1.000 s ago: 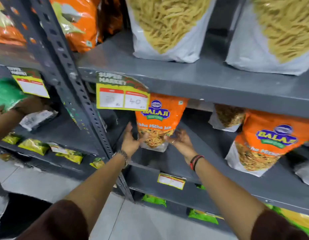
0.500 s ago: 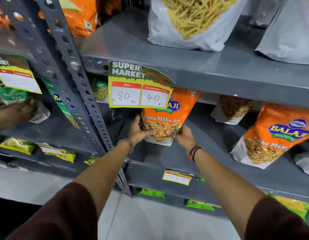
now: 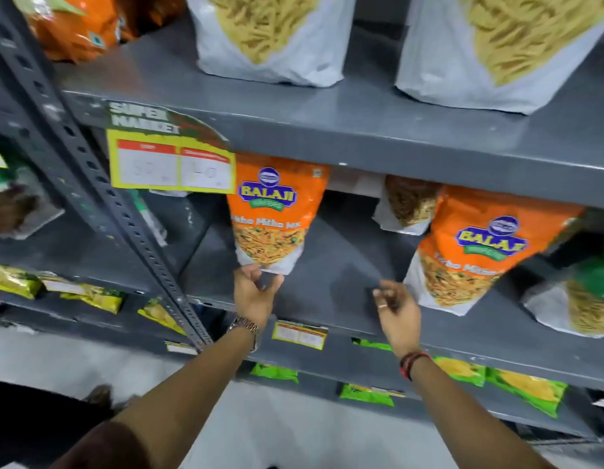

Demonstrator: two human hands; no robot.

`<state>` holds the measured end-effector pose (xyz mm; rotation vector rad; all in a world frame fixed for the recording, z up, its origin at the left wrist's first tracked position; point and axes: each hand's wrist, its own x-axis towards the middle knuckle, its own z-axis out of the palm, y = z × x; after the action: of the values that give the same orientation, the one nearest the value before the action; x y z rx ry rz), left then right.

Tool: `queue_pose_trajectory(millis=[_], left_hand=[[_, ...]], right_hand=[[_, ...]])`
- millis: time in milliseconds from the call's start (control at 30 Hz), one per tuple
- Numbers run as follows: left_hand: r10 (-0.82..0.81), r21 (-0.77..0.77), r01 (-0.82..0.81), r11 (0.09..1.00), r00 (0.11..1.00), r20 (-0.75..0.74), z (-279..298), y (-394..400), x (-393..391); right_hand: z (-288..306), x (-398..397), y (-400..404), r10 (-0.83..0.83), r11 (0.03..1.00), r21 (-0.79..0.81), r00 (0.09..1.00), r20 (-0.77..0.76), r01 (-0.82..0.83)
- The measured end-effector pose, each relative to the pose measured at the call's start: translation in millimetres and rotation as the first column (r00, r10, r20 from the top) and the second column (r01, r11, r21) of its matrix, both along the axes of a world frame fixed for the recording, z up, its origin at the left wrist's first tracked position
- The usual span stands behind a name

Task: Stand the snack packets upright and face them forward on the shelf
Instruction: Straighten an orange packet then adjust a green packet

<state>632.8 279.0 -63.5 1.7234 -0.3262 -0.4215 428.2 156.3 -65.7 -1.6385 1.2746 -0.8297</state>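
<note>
I log one head view, motion-blurred at the left edge. Centre of frame: an orange Balaji packet stands upright on the grey middle shelf, label facing me, its top tucked under the lip of the shelf above. The left hand sits just below it, thumb and fingertips pinching the packet's white bottom edge, so I read it as gripping the packet there. The right hand is right of centre, fingers loosely curled and spread, holding nothing; it hangs over bare shelf, just beside the lower left corner of a second orange Balaji packet but I cannot tell whether it touches. That second packet leans, top tilted toward the right, label forward. Behind it, between the two orange packets, a smaller clear packet of brown snack sits further back. A yellow price tag hangs from the upper shelf edge at upper left, overlapping the first packet's top corner; digits too blurred to read. Two large white packets of pale sticks stand on the top shelf. Green packets lie flat on the lowest shelf, lower right.
</note>
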Motion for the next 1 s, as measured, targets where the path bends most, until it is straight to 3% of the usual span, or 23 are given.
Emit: queue_pose_trajectory(millis=[133, 233, 433, 533, 700, 1000], left_hand=[[-0.199, 0.015, 0.198, 0.980, 0.979, 0.045, -5, -30, -70], [-0.368, 0.008, 0.368, 0.930, 0.930, 0.003, -1, -63, -115], [-0.597, 0.050, 0.621, 0.783, 0.771, -0.223, 21, -120, -176], [-0.621, 0.046, 0.648, 0.760, 0.746, -0.241, 24, -136, -182], [-0.619, 0.095, 0.642, 0.761, 0.762, -0.188, 23, -140, -170], [-0.518, 0.045, 0.530, 0.847, 0.841, -0.159, 17, -124, -144]], right_hand=[[7, -80, -17, -0.226, 0.974, 0.000, 0.973, 0.051, 0.227], [13, -120, -44, -0.276, 0.961, 0.056, 0.957, 0.087, 0.272], [23, -148, -98, -0.073, 0.949, 0.316, 0.975, 0.208, 0.004], [30, -144, -99, 0.046, 0.947, 0.297, 0.970, 0.239, -0.118], [27, -133, -96, 0.086, 0.942, 0.293, 0.963, 0.256, -0.162], [27, -92, -89, 0.133, 0.929, 0.303, 0.955, 0.264, -0.213]])
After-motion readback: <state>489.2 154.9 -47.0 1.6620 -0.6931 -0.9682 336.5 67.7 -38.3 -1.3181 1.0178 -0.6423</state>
